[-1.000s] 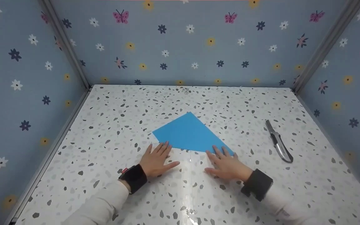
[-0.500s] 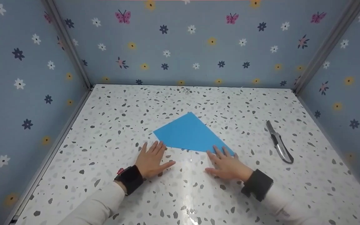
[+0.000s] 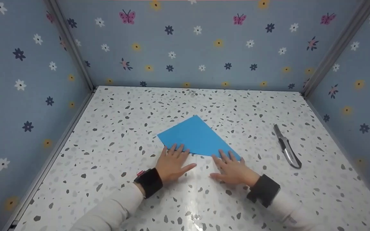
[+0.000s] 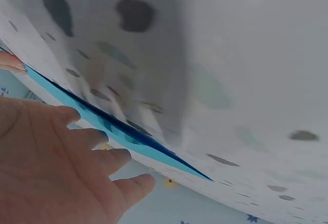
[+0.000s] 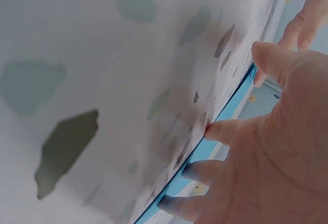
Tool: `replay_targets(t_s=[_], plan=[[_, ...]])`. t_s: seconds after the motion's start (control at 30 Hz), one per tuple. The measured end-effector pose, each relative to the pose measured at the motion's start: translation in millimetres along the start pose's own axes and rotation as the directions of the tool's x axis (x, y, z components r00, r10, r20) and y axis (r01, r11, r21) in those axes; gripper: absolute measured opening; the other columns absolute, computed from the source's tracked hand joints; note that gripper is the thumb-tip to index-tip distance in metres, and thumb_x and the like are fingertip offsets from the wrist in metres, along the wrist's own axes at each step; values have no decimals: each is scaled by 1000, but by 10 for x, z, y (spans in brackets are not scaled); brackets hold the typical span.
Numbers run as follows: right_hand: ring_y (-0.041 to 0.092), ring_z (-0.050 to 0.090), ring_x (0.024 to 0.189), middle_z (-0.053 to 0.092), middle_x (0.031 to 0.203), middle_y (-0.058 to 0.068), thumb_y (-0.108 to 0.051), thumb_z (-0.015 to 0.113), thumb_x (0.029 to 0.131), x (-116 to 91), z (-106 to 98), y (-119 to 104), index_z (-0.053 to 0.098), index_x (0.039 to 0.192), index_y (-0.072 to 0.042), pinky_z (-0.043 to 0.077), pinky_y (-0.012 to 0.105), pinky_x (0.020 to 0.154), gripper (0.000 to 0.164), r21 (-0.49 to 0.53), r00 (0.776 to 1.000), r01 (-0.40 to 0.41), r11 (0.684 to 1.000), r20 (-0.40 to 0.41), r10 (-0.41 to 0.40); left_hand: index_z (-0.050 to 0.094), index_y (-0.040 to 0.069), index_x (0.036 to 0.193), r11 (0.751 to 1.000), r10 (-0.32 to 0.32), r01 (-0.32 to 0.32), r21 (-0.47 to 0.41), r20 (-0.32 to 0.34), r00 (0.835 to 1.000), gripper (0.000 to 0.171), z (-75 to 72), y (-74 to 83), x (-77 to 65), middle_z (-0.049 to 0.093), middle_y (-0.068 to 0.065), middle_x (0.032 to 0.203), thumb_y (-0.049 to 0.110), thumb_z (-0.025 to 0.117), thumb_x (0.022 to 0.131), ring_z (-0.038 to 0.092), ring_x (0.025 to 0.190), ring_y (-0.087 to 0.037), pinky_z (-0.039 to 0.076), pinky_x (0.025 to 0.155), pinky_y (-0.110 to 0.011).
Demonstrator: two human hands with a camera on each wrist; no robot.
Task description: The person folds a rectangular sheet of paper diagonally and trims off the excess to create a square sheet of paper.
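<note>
A blue sheet of paper [image 3: 194, 134], folded into a four-sided, kite-like shape, lies on the speckled table. Its long near edge runs between my two hands. My left hand [image 3: 173, 165] has its fingers stretched out over the left part of that edge, thumb spread to the right. My right hand [image 3: 233, 168] rests on the paper's right corner with straight, spread fingers. In the left wrist view the paper [image 4: 169, 157] shows a narrow dark gap along its edge. In the right wrist view fingertips touch the paper's edge [image 5: 233, 103].
A utility knife [image 3: 288, 147] with a silver and black handle lies to the right of the paper. Flower-patterned panels [image 3: 185, 41] wall the white speckled table [image 3: 124, 106] at the back and both sides. A black band [image 3: 149, 183] is on each wrist.
My left hand first slid a little left along the near edge, then came back right, further than before. The right hand and the paper stay in place.
</note>
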State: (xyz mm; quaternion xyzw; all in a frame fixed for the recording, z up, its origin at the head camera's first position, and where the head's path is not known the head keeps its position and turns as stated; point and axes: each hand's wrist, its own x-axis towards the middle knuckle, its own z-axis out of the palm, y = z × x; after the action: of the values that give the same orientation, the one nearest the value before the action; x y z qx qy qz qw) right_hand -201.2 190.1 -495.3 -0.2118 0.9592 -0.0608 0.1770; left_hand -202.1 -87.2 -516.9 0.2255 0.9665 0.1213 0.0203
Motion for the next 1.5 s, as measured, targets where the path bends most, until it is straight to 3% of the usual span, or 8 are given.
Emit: replay_targets(t_s=[0.23, 0.43, 0.7, 0.9, 1.1, 1.5], plan=[[53, 12, 158, 11, 174, 16, -69, 44, 100, 16, 34, -18, 21, 165, -22, 17, 85, 114, 84, -8, 1000, -13, 1000, -11, 13, 42, 18, 158, 997, -49, 48, 55, 10, 999, 79, 83, 261, 60, 38, -18, 165, 70, 40, 99, 34, 153, -46, 25, 123, -68], [52, 14, 157, 13, 174, 15, -70, 44, 100, 4, 24, -23, 23, 165, -23, 15, 88, 111, 83, 1, 999, -38, 999, -28, 38, 46, 17, 156, 997, -52, 53, 59, -22, 998, 76, 43, 318, 58, 41, -18, 164, 68, 44, 99, 38, 151, -46, 26, 123, -68], [54, 18, 156, 15, 173, 16, -69, 41, 101, -17, 0, -57, 26, 164, -23, 15, 88, 111, 80, -10, 998, -45, 999, -33, 44, 42, 18, 158, 998, 3, -4, 58, 20, 1000, 75, 50, 196, 109, 37, -18, 166, 68, 39, 102, 34, 153, -46, 25, 124, -68], [56, 24, 153, 22, 171, 19, -67, 44, 101, -85, 3, -139, 32, 163, -20, 17, 87, 112, 79, 35, 998, -47, 998, -45, 49, 34, 18, 162, 1000, 27, -28, 2, 132, 991, 72, -30, 101, 165, 28, -17, 170, 62, 39, 104, 24, 158, -45, 20, 127, -66], [57, 26, 152, 23, 171, 20, -69, 45, 100, -157, 49, -223, 32, 162, -17, 22, 85, 111, 82, 76, 998, -41, 996, -37, 44, 29, 21, 164, 1000, 18, -21, 13, 219, 975, 71, -127, 51, 244, 22, -12, 173, 62, 34, 106, 18, 161, -41, 14, 129, -64], [54, 32, 150, 26, 170, 19, -71, 41, 100, -269, 84, -399, 32, 161, -8, 35, 74, 114, 88, 11, 1000, 24, 1000, -7, -24, 30, 18, 163, 999, 10, -14, 32, 123, 992, 74, -8, -59, 389, 25, -10, 172, 63, 37, 105, 21, 160, -41, 13, 129, -64]])
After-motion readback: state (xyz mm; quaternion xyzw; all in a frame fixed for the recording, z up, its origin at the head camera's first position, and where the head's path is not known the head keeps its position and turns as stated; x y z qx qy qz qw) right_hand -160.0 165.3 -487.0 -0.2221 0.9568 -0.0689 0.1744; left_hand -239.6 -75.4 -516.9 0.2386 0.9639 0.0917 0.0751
